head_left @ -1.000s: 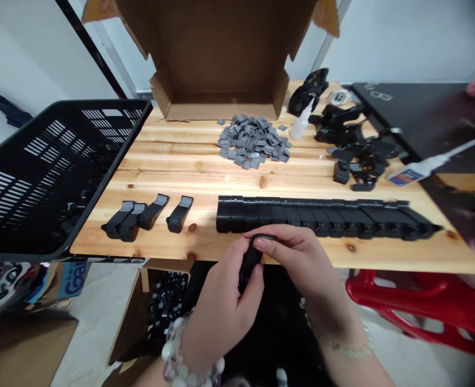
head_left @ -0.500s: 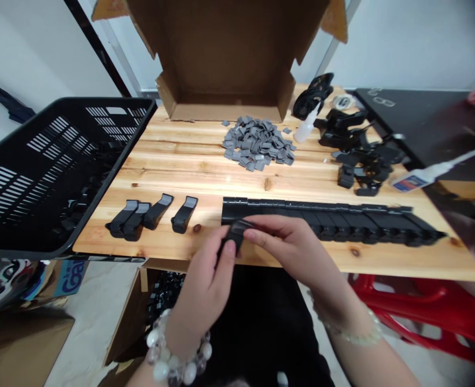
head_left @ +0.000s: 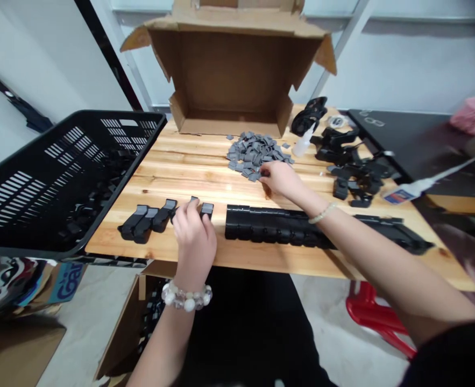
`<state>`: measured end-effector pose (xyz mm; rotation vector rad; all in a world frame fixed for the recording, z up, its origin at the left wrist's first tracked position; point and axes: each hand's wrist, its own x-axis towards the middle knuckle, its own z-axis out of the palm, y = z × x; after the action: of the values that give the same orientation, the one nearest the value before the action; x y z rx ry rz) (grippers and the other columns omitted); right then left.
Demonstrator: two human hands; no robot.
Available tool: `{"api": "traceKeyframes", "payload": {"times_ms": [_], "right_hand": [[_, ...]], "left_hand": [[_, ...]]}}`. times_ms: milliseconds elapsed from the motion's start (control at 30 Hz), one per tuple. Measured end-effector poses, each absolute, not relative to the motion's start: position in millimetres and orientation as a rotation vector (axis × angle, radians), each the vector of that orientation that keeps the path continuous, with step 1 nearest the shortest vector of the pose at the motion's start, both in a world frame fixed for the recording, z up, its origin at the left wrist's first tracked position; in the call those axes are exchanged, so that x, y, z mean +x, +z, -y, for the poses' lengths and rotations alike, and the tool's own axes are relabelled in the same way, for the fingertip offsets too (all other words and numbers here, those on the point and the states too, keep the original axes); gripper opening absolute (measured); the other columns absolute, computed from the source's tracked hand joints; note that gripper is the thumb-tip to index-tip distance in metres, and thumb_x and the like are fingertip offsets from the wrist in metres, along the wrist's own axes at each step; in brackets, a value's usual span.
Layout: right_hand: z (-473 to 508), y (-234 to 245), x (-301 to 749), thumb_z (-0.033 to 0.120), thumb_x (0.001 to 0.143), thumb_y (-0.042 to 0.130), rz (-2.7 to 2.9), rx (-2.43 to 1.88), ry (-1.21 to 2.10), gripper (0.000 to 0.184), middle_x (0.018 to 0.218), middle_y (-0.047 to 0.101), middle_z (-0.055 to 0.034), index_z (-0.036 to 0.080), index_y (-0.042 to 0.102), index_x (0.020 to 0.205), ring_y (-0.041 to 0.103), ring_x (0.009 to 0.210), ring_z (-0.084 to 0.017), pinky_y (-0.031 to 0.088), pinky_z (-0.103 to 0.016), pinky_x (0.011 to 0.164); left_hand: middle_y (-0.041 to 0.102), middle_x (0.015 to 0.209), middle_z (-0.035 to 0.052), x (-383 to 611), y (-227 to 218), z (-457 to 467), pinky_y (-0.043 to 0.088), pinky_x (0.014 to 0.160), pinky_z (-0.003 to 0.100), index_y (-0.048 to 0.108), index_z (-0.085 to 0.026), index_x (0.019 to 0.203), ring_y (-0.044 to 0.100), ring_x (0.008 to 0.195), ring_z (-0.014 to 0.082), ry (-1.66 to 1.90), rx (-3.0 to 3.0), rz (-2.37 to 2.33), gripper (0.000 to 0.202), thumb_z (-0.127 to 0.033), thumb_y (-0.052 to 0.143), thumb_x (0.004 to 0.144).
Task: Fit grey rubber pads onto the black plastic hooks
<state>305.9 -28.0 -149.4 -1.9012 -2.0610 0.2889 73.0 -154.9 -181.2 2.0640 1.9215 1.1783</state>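
Note:
My left hand (head_left: 192, 231) is over the near left part of the table, its fingers curled round a black plastic piece with a grey pad (head_left: 207, 208) at its upper end. Part of a second piece shows behind those fingers. Left of it, several similar black curved pieces (head_left: 142, 228) rest side by side, their grey pads facing up. My right hand (head_left: 279, 177) reaches across to the near edge of a heap of small grey pads (head_left: 253, 150), thumb and finger pinched on a pad there. Beneath the right forearm runs a long row of black pieces (head_left: 269, 226) without visible pads.
A black slotted basket (head_left: 71, 236) holding dark parts stands at the left. At the back is an open cardboard box (head_left: 233, 121). To the right are a small white bottle (head_left: 303, 144), loose black parts (head_left: 354, 172) and a labelled glue bottle (head_left: 406, 192).
My hands have separated. The left carried the black piece to the group at the left and lowered it; the right moved forward to the grey pad heap. The view has shifted slightly.

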Motion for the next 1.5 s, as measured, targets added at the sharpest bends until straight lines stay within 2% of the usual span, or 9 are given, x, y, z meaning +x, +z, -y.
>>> {"api": "traceKeyframes", "payload": {"times_ms": [133,200,367,500,600,700,833,1133,1500], "right_hand": [[36.6,-145.0,302.7,0.012,0.077,0.064,2.041,-1.831,0.335,0.007,0.085,0.070,-0.0080,0.014,0.068,0.082,0.063,0.083,-0.021,0.044,-0.029,0.076],[49.0,-136.0,299.9,0.011,0.078,0.063,2.026,-1.794,0.409,0.006,0.075,0.068,-0.0042,0.015,0.066,0.079,0.063,0.073,-0.017,0.046,-0.027,0.070],[108.5,-111.9,291.6,0.013,0.075,0.067,1.835,-1.395,0.865,0.005,0.078,0.070,-0.0022,0.016,0.063,0.078,0.066,0.071,-0.015,0.051,-0.026,0.069],[164.1,-108.5,284.9,0.017,0.078,0.067,1.658,-1.238,0.927,0.004,0.092,0.072,-0.0040,0.018,0.066,0.082,0.068,0.081,-0.016,0.054,-0.027,0.071],[194.5,-112.5,278.1,0.014,0.080,0.068,1.607,-1.180,0.810,0.006,0.094,0.071,-0.0037,0.020,0.067,0.082,0.067,0.088,-0.016,0.055,-0.025,0.074],[214.8,-118.1,270.1,0.009,0.082,0.067,1.574,-1.150,0.711,0.012,0.094,0.068,-0.0017,0.022,0.067,0.081,0.065,0.089,-0.013,0.054,-0.023,0.075],[230.6,-127.9,262.2,0.005,0.084,0.063,1.506,-1.146,0.704,0.020,0.102,0.066,-0.0002,0.024,0.067,0.086,0.064,0.097,-0.012,0.054,-0.022,0.082],[238.5,-141.7,258.0,0.004,0.084,0.060,1.503,-1.206,0.625,0.021,0.101,0.068,0.0001,0.024,0.067,0.086,0.065,0.096,-0.011,0.054,-0.021,0.083],[236.4,-142.1,264.0,0.009,0.084,0.065,1.611,-1.071,0.699,0.018,0.096,0.070,-0.0015,0.024,0.069,0.091,0.067,0.091,-0.014,0.056,-0.022,0.079]], "left_hand": [[0.061,0.115,0.0147,87.1,-165.9,161.6,0.036,0.100,0.053,0.065,-0.015,0.096,0.047,0.117,0.0346,0.945,2.209,-1.980,0.020,-0.026,0.049,0.096],[0.064,0.107,0.0129,93.3,-163.0,161.0,0.033,0.102,0.053,0.064,-0.016,0.081,0.047,0.116,0.0345,0.800,2.271,-1.932,0.026,-0.031,0.050,0.096],[0.066,0.096,0.0121,99.8,-167.6,153.3,0.032,0.101,0.053,0.061,-0.015,0.072,0.049,0.110,0.0350,0.672,2.289,-1.926,0.031,-0.033,0.052,0.095],[0.063,0.089,0.0092,95.1,-160.6,158.1,0.033,0.097,0.051,0.054,-0.018,0.075,0.050,0.105,0.0326,0.837,2.169,-1.894,0.022,-0.026,0.049,0.095],[0.055,0.081,0.0039,91.1,-146.2,174.9,0.041,0.083,0.038,0.050,-0.020,0.080,0.053,0.088,0.0231,1.088,1.844,-1.636,0.024,-0.030,0.040,0.100],[0.056,0.086,0.0014,93.0,-133.0,198.0,0.043,0.073,0.029,0.053,-0.022,0.092,0.053,0.078,0.0157,1.173,1.348,-1.281,0.024,-0.039,0.039,0.102],[0.060,0.097,0.0011,102.6,-129.4,221.6,0.044,0.073,0.026,0.054,-0.024,0.103,0.054,0.081,0.0127,1.111,0.962,-0.979,0.018,-0.039,0.045,0.101],[0.061,0.092,-0.0013,112.8,-137.4,230.2,0.047,0.068,0.019,0.053,-0.023,0.101,0.057,0.080,0.0100,1.076,1.017,-1.082,0.021,-0.034,0.067,0.089],[0.061,0.095,-0.0004,113.5,-144.4,233.6,0.048,0.079,0.019,0.056,-0.023,0.107,0.058,0.087,0.0100,1.100,0.815,-0.904,0.018,-0.028,0.065,0.092]]}}
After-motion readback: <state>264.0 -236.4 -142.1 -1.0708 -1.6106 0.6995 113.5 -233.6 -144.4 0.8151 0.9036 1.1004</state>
